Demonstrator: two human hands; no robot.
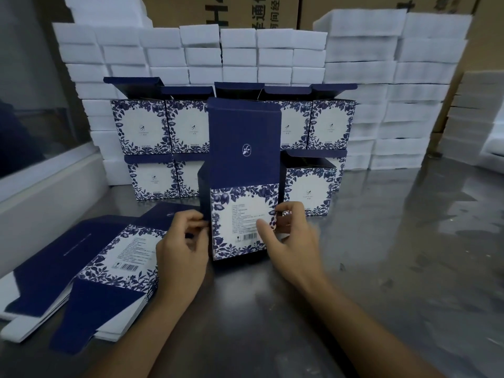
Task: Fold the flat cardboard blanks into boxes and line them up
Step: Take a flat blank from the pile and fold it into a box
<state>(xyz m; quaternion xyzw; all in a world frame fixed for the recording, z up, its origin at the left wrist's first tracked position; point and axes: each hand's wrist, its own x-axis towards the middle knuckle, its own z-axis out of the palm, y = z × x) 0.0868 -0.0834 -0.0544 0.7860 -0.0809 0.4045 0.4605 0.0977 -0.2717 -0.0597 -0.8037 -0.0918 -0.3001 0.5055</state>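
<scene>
Head view: box (243, 197) stands upright on the metal table (381, 255), roughly centre, between both hands. Its near face is white with a blue leaf border, small print and a barcode; its long plain blue lid flap (244, 143) with a small white logo stands straight up above that face.

Left hand (183, 251): fingers curled, fingertips pinching a dark blue side flap at the box's left edge. Right hand (293, 237): thumb laid on the box's near face close to the barcode, fingers curled round the right edge, where a small dark flap sits against them. Whether the box's bottom is closed cannot be told; it is hidden.

Left of the box, a stack of flat blanks (90, 268) lies on the table, the top one face up with its barcode and blue flaps spread out. The left hand covers its right edge.

Behind the box, finished boxes (308, 184) stand in two tiers, lids open and blue flaps up, the same leaf pattern facing forward. The upright box hides part of both tiers. One lower-tier box stands just to the right of the upright box.

Behind those, white foam blocks (272, 55) are piled into a wall, higher at the right. Brown cartons (226, 12) with black print show above the foam.
</scene>
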